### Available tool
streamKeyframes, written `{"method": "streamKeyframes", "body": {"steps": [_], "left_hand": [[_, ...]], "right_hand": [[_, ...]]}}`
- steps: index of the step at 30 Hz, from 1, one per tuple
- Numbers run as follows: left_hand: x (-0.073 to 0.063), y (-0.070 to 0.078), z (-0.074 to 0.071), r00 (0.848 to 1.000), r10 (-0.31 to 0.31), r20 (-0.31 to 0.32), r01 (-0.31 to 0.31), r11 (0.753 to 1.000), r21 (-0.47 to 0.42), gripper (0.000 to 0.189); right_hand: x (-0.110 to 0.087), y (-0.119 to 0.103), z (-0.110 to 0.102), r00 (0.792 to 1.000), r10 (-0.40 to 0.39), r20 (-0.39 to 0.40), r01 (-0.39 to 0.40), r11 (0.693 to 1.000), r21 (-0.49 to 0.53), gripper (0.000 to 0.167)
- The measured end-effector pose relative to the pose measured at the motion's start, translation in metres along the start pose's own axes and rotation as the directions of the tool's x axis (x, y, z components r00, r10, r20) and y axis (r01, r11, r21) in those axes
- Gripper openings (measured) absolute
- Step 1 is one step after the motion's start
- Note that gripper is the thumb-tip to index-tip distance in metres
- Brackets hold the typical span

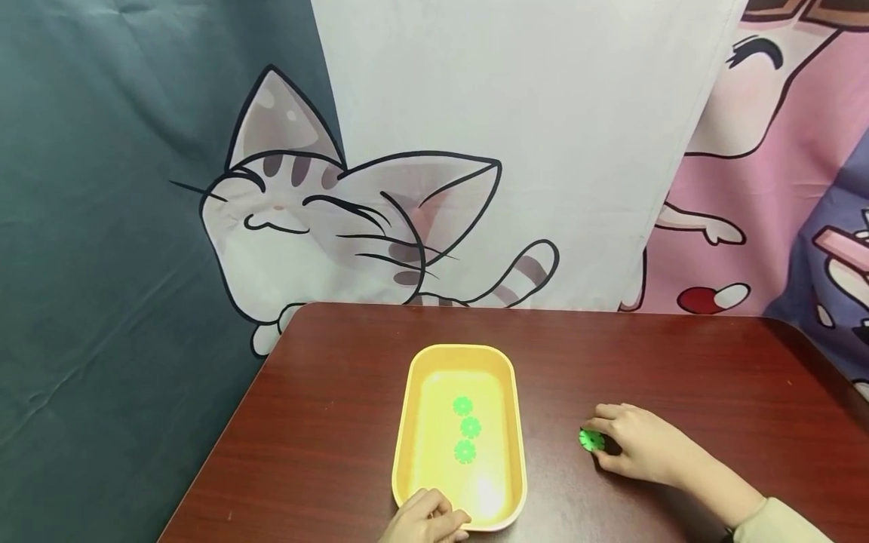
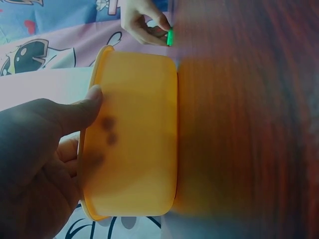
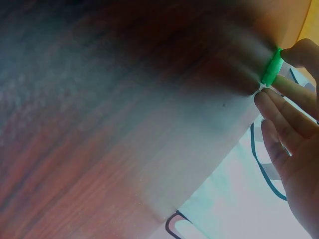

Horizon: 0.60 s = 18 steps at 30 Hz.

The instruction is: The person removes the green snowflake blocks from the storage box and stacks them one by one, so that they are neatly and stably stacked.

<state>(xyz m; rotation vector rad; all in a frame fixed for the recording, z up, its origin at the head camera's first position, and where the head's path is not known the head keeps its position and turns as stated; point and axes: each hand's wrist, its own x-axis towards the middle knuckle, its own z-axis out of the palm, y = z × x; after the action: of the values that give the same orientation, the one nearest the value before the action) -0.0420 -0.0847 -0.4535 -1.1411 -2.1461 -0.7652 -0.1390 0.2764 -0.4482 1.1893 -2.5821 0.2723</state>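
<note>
Near the front of the table stands a yellow tray [image 1: 432,483] with rounded corners. My left hand [image 1: 424,517] pinches its near rim, the thumb [image 2: 92,102] against the outer wall and the other fingers over the edge. Three green notched discs lie in a rough column on its floor: a far one [image 1: 462,406], a middle one [image 1: 471,427] and a near one [image 1: 465,452]. To the right of the tray, my right hand [image 1: 638,445] holds another green notched disc [image 1: 591,440] between thumb and fingers, at or just above the tabletop; contact is hard to tell.
The dark red wooden table [image 1: 326,422] has its far edge against a hanging cloth [image 1: 543,98] printed with a cartoon cat. A dark green cloth [image 1: 102,264] hangs at the left, and a pink printed one [image 1: 733,196] at the right.
</note>
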Motion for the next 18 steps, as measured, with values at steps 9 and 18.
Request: {"method": "streamKeyframes", "body": {"steps": [9,18], "left_hand": [[0.0002,0.0002,-0.0028,1.000,-0.016,0.021,0.017,0.999,-0.029,0.023],[0.0017,0.0002,-0.0031,1.000,0.004,0.006,-0.004,1.000,-0.008,0.023]], "right_hand": [[-0.0004,0.0000,0.0005,1.000,-0.008,0.013,0.007,0.996,0.086,0.023],[0.0001,0.0001,0.0015,1.000,-0.008,0.007,0.008,0.997,0.077,0.020]]}}
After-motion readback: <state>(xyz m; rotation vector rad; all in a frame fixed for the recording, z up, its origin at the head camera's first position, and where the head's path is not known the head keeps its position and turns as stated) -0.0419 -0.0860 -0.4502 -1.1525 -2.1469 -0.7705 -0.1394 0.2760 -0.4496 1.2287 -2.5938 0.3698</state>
